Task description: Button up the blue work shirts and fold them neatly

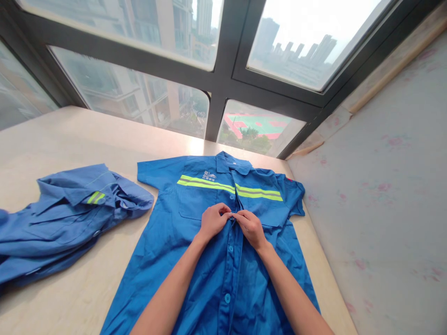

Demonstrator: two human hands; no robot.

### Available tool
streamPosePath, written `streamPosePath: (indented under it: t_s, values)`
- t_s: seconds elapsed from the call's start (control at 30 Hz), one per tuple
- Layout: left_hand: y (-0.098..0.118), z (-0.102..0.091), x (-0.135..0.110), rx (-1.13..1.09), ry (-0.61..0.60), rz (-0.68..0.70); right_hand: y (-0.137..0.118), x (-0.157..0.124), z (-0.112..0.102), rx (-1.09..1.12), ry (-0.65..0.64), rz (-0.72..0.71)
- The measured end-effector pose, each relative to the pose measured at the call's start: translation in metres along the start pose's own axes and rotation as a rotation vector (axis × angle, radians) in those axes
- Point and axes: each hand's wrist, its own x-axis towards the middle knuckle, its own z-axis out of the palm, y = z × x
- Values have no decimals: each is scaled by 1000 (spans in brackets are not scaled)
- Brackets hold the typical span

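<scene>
A blue short-sleeved work shirt (153,274) lies spread out face up, its collar (226,164) toward the window. Yellow-green and grey reflective strips (206,183) cross its chest. At mid-chest my left hand (215,219) pinches the front placket, and my right hand (249,226) pinches the fabric edge just beside it. The fingertips of both hands nearly meet at a button, which they partly hide. Above them one button (232,197) shows, and below them are two more, an upper button (230,249) and a lower button (227,298).
Crumpled on the left is another blue garment (70,218) with a yellow-green strip. Both lie on a pale cream surface (115,139). A dark-framed window (223,88) stands along the far edge, and a flower-patterned wall (377,218) bounds the right side.
</scene>
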Motion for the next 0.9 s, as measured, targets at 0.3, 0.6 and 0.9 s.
streamPosePath:
  t_s: [0.3,0.6,0.9]
  values:
    - [0,4,-2,80,45,2,0,0,3,-23,-90,38]
    - [-8,7,-9,104,69,87,2,1,7,-83,-127,21]
    - [-9,8,-7,83,155,27,11,-2,10,25,-81,-9]
